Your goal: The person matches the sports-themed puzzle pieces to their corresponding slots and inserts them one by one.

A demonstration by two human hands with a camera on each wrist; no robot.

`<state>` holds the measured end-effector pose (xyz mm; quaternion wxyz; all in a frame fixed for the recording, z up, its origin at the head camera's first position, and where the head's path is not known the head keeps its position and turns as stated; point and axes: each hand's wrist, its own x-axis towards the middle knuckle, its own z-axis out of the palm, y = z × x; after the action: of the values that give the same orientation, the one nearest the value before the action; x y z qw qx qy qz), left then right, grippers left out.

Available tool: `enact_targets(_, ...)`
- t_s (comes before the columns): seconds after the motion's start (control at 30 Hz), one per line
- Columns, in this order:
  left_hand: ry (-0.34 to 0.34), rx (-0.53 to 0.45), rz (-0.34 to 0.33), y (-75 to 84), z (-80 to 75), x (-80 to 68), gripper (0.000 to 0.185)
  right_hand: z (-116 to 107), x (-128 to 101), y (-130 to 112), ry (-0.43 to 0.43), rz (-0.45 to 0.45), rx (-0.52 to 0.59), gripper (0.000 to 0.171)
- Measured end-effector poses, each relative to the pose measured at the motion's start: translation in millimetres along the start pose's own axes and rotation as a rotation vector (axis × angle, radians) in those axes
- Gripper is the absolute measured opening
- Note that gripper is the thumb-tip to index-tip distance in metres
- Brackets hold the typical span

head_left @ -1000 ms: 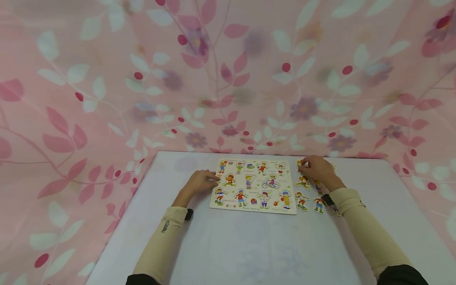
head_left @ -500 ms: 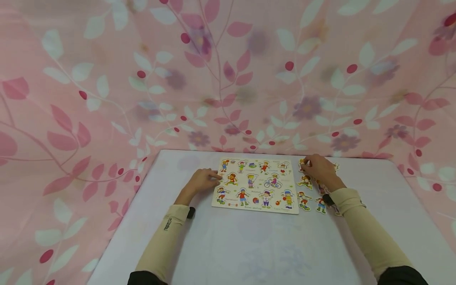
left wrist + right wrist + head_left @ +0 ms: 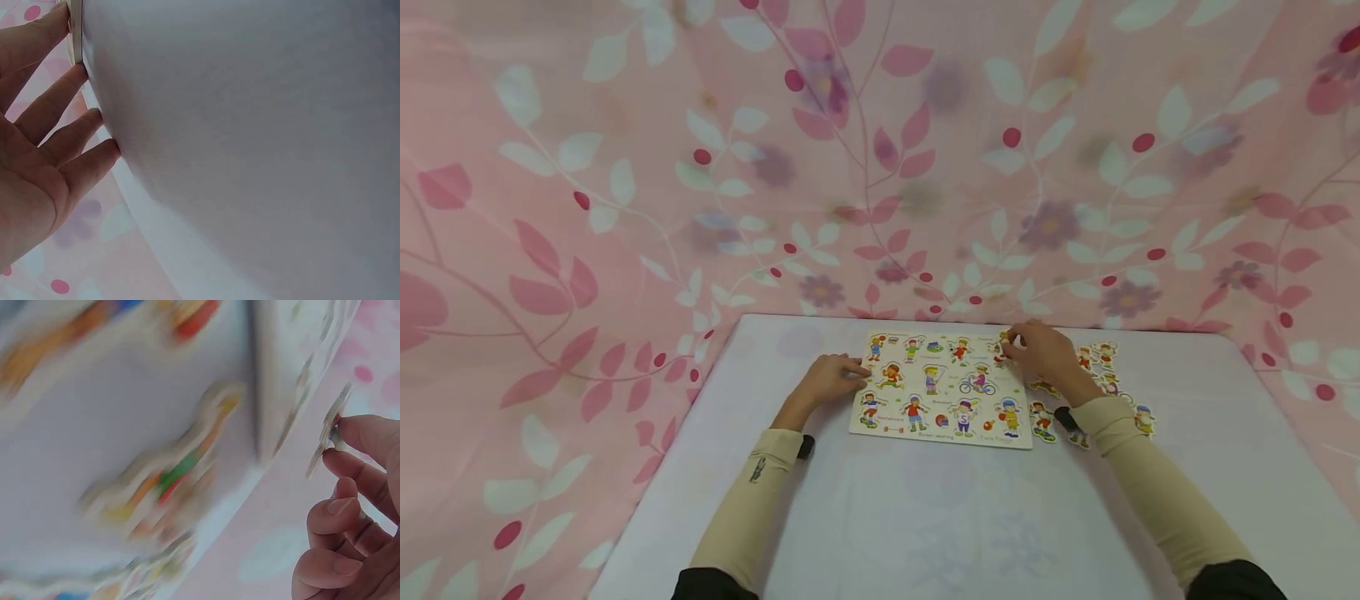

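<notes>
A light puzzle board point(image 3: 907, 388) with printed figures lies near the table's far edge. Straight fingers of my left hand point(image 3: 830, 377) touch its left side; the left wrist view shows them along the board's edge point(image 3: 76, 37), fingertips down at the white surface. Over the board's upper right corner, my right hand point(image 3: 1045, 354) pinches a thin puzzle piece point(image 3: 329, 428) between thumb and index finger, the other fingers curled. A small pale knob point(image 3: 337, 440) shows on the piece, which stands on edge in the right wrist view. Its picture is mostly hidden.
Right of the board lie several loose figure pieces, among them a skater piece point(image 3: 1042, 422) and a piece with a blue cap point(image 3: 1143, 420). My right forearm covers some of them. A pink floral cloth point(image 3: 880, 167) hangs behind the white table point(image 3: 925, 517).
My right hand has picked up a piece from the right-hand group and moved left with it to the board's upper right corner. The left hand has stayed at the board's left edge.
</notes>
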<state>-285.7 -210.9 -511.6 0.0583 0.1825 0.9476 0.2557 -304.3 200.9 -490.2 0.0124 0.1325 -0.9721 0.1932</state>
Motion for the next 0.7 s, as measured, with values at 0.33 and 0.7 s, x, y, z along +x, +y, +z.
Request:
enact_targets(0.33,0.002,0.011,-0.012,0.9,2.5,2.2,0.022,20,13,-56,0.002,-0.123,0.005,0.018)
enact_targets(0.7,0.004,0.002,-0.022,3.8,-0.1,-2.1,0.022,46,32,-102,0.003,-0.197,0.005,0.013)
